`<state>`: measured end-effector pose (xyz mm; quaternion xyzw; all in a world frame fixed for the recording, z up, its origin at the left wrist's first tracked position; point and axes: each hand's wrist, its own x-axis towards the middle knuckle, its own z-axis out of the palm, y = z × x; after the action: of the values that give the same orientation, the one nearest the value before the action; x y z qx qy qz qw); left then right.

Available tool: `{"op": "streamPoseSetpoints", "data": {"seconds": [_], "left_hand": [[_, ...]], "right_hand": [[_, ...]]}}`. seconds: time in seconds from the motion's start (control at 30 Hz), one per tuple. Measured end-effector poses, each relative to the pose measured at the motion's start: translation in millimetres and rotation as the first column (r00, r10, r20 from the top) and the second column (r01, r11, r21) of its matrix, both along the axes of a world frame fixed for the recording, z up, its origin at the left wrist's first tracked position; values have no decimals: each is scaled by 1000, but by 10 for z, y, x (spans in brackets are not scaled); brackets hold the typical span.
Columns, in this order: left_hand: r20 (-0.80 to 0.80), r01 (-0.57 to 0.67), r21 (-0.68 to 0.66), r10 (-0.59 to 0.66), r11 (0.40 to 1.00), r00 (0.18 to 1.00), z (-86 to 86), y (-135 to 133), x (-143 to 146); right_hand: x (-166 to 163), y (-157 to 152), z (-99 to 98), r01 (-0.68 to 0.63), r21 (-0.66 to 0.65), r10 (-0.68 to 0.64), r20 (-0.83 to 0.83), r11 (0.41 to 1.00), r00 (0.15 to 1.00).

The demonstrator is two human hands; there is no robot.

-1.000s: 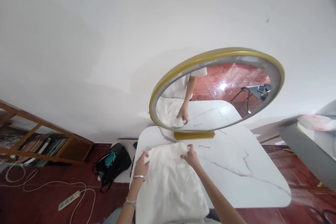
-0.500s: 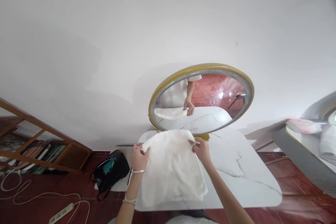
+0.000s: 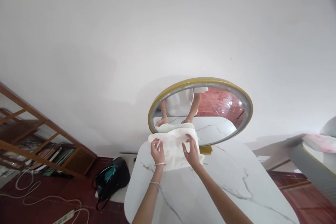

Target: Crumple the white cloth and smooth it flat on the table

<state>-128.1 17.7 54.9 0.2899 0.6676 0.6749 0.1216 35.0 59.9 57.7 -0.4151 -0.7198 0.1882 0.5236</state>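
Note:
A white cloth (image 3: 172,148) with a scalloped edge lies folded over itself near the foot of the round mirror, at the far side of the marble-patterned table (image 3: 183,194). My left hand (image 3: 157,152) is at the cloth's left part, fingers and thumb curled on the fabric. On the right part, my right hand (image 3: 193,152) has bent fingers and a thumb on the cloth, with some fabric showing between them. The fingertips' exact hold is hard to make out. Behind the cloth, the gold-rimmed mirror (image 3: 217,112) reflects both arms and the cloth.
A black bag (image 3: 115,178) sits low at the left of the table. Farther left are a wooden shelf (image 3: 73,161) and a white power strip (image 3: 64,217) with cables on the floor. At right stands another table (image 3: 309,162) with a pink and white packet (image 3: 321,142).
The cloth has moved away from the table's near edge toward the mirror and now looks folded shorter. Both hands have moved closer together. The view has shifted slightly.

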Motion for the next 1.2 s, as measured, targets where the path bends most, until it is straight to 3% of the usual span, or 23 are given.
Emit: {"op": "streamPoseSetpoints", "data": {"seconds": [0.1,0.27,0.43,0.53,0.67,0.77,0.9,1.03,1.2], "left_hand": [[-223,83,-10,-83,996,971,-106,-31,138],[-601,80,-91,-119,993,790,-323,63,259],[-738,8,-73,-60,997,672,-563,216,149],[-748,-16,-93,-59,996,661,-699,247,9],[-769,13,-74,-65,997,636,-776,233,-184],[-776,-13,-29,-14,999,631,-710,250,-285],[-768,-92,15,71,996,636,-511,297,-353],[-812,-94,52,97,994,576,-306,277,-373],[-821,-110,72,122,991,558,-53,241,-344]], "right_hand": [[53,71,-161,-150,177,68,403,973,913],[109,354,-381,-257,93,123,693,962,711],[177,591,-423,-305,-75,257,743,949,617],[193,643,-394,-312,-107,296,693,944,657],[189,670,-384,-374,29,285,591,927,755],[183,679,-398,-397,64,297,559,916,774],[159,672,-349,-436,-90,412,539,895,734],[103,651,-220,-439,-183,465,520,880,716],[22,633,-97,-404,-70,372,557,912,743]]}}
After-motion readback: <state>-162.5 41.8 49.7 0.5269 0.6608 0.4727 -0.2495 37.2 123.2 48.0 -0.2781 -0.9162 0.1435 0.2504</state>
